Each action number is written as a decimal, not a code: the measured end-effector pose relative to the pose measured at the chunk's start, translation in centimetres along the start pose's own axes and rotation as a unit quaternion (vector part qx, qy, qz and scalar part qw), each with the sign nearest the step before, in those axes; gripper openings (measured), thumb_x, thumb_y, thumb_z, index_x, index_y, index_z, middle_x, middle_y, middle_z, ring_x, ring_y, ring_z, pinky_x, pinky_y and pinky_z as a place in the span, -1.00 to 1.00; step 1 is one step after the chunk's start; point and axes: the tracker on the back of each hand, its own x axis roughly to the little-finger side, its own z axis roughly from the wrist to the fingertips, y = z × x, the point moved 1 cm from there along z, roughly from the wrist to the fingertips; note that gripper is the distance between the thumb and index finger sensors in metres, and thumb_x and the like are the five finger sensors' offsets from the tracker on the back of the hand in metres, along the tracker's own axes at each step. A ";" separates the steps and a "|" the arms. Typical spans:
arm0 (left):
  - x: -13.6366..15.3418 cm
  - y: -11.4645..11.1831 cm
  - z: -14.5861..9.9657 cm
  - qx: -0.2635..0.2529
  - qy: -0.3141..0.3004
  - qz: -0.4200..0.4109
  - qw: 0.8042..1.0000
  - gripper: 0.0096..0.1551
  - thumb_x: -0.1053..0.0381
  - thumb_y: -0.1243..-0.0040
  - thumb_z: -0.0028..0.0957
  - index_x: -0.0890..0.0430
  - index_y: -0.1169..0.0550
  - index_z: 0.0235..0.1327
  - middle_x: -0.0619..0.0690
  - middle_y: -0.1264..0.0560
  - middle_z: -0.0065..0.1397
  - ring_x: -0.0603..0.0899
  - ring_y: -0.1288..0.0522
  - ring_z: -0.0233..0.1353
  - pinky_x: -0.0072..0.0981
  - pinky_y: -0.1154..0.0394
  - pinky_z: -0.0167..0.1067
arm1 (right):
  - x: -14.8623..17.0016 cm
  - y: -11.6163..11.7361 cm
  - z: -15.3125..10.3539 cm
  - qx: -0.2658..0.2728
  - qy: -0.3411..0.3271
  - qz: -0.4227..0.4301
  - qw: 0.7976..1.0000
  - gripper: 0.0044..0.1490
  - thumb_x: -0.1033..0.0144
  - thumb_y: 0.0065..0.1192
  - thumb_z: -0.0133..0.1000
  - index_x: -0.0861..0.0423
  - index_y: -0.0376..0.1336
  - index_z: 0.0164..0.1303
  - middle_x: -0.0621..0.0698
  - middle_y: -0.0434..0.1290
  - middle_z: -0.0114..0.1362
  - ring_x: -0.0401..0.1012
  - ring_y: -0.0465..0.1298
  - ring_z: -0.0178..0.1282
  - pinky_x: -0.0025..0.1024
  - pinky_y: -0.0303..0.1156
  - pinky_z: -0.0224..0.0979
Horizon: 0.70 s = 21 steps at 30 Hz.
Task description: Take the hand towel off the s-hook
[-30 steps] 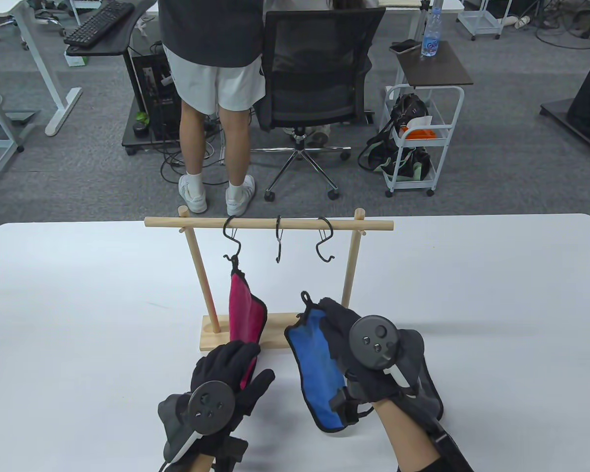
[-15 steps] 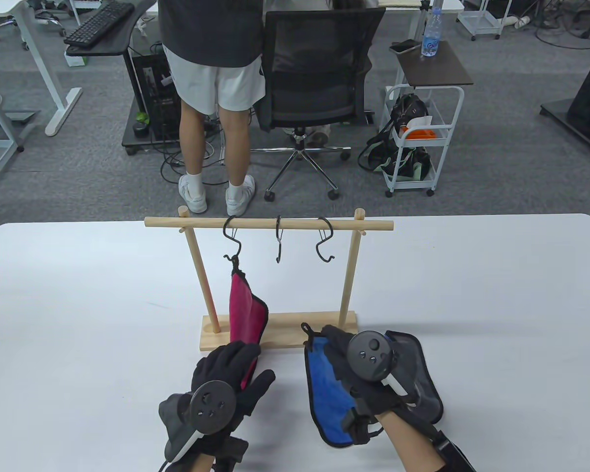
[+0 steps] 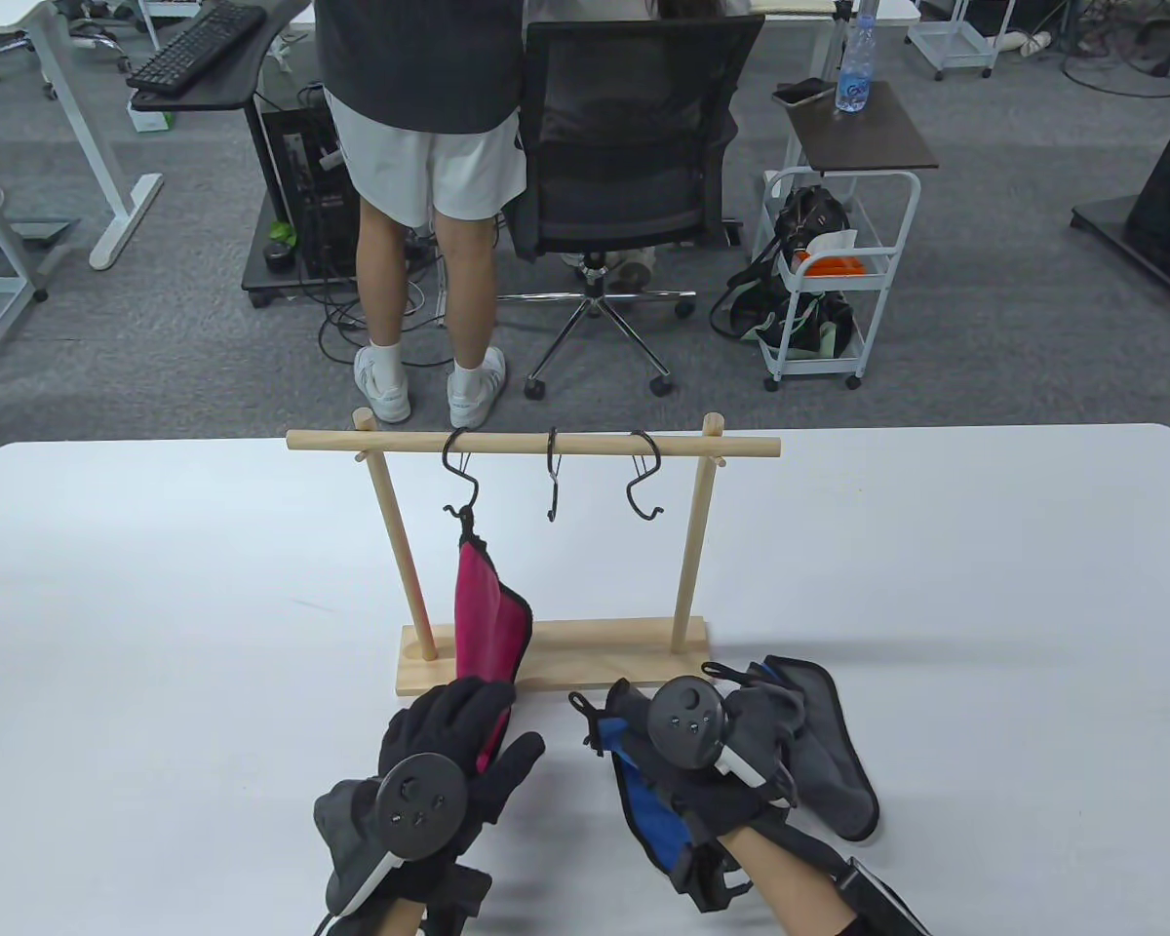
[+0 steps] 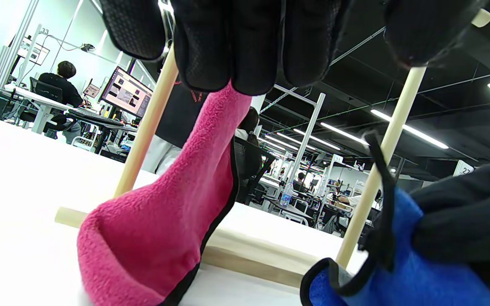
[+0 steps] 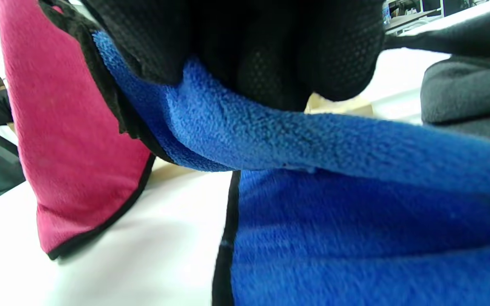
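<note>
Table view: wooden rack (image 3: 546, 663) stands on the white table (image 3: 156, 585), three black s-hooks on its top bar. The pink towel (image 3: 487, 624) hangs by its loop from the left hook (image 3: 458, 478); middle hook (image 3: 552, 483) and right hook (image 3: 643, 483) are bare. The left hand (image 3: 448, 760) grips the pink towel's lower end just in front of the rack base. The right hand (image 3: 712, 760) presses the blue towel (image 3: 648, 809) down on the table, off the hooks, right beside a grey towel (image 3: 829, 751) lying flat.

Left wrist view shows what the table view hides: fingers (image 4: 228, 46) closed together around the pink towel (image 4: 164, 221), its bottom fold touching the table, rack posts behind, the blue towel's (image 4: 398, 272) black loop sticking up at right.

Right wrist view: fingers (image 5: 270, 51) clamped on a bunched fold of blue towel (image 5: 355, 212), pink towel (image 5: 66, 127) just left, grey towel (image 5: 470, 93) at the right edge. Hooks are out of both wrist views.
</note>
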 end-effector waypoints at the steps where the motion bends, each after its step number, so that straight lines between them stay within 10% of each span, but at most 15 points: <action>1: 0.0 0.0 0.0 0.000 0.000 0.000 1.000 -0.23 -0.49 -0.08 0.14 -0.13 -0.47 0.53 0.06 -0.44 0.64 0.34 -0.43 0.61 0.34 -0.28 0.53 | 0.0 0.4 0.1 -0.008 0.002 -0.006 1.000 -0.49 0.22 0.20 0.38 0.06 0.27 0.54 0.12 0.58 0.30 0.00 0.62 0.16 -0.07 0.47 0.34; 21: 0.0 -0.1 0.0 0.001 -0.002 -0.001 1.000 -0.23 -0.49 -0.08 0.14 -0.14 -0.47 0.53 0.06 -0.44 0.65 0.34 -0.42 0.61 0.35 -0.28 0.53 | -0.5 3.0 0.5 -0.086 -0.010 -0.030 0.996 -0.29 -0.04 0.22 0.33 0.08 0.23 0.62 0.21 0.51 0.43 0.10 0.56 0.30 0.03 0.41 0.42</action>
